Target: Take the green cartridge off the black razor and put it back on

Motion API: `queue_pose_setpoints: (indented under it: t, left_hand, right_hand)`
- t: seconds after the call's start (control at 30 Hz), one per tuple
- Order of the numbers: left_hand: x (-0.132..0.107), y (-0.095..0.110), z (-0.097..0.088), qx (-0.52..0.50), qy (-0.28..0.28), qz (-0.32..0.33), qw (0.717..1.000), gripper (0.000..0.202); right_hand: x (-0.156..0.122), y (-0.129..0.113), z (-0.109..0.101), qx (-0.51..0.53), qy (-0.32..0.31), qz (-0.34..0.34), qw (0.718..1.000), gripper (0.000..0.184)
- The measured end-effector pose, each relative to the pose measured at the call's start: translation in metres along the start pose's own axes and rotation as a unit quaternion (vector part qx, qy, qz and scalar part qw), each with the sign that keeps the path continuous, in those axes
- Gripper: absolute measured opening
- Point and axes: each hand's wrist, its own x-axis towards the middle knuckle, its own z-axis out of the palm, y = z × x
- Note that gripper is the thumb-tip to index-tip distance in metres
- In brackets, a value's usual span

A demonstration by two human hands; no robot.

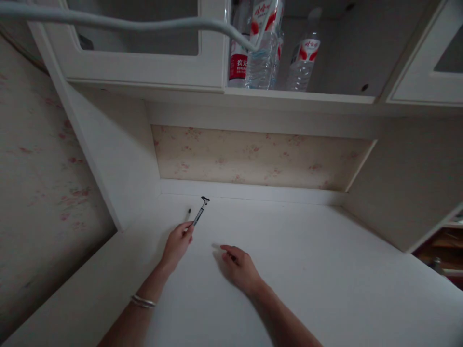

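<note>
My left hand (179, 243) is closed around the handle of a slim razor (199, 214), whose dark T-shaped head points away from me toward the back of the white desktop (289, 250). Just past the left fingers, a thin stick-like item with a dark tip (189, 211) shows in part; I cannot tell whether the same hand holds it. To the right, my right hand (240, 267) is low over the desktop with its fingers curled and the index finger forward. At that fingertip is a small pale piece (216, 246), too faint to name.
Overhead, an open cupboard shelf (325, 98) holds several plastic bottles (263, 62). A white cabinet door (144, 65) and a pale curved rod or cable (144, 24) cross the top. Side panels (108, 149) flank the desktop, with a flowered wall panel (253, 156) behind.
</note>
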Motion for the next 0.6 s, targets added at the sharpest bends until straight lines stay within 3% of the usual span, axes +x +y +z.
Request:
queue_pose_setpoints:
  t: [0.13, 0.23, 0.4, 0.6]
  left_hand:
    - [-0.028, 0.019, 0.029, -0.178, -0.128, -0.031, 0.975, 0.057]
    - [-0.042, 0.029, 0.041, -0.229, -0.218, -0.057, 0.947, 0.052]
    - [-0.051, 0.037, 0.046, -0.259, -0.263, -0.052, 0.928, 0.051]
    - [-0.055, 0.035, 0.049, -0.191, -0.33, -0.02, 0.924, 0.038]
  right_hand:
    - [0.003, -0.003, 0.006, 0.221, 0.024, 0.089, 0.971, 0.044]
    - [0.001, -0.008, 0.006, 0.325, 0.025, 0.089, 0.941, 0.045]
    - [-0.002, -0.01, 0.008, 0.368, 0.051, 0.079, 0.925, 0.046]
    - [0.001, -0.01, 0.011, 0.388, 0.079, 0.119, 0.911, 0.056]
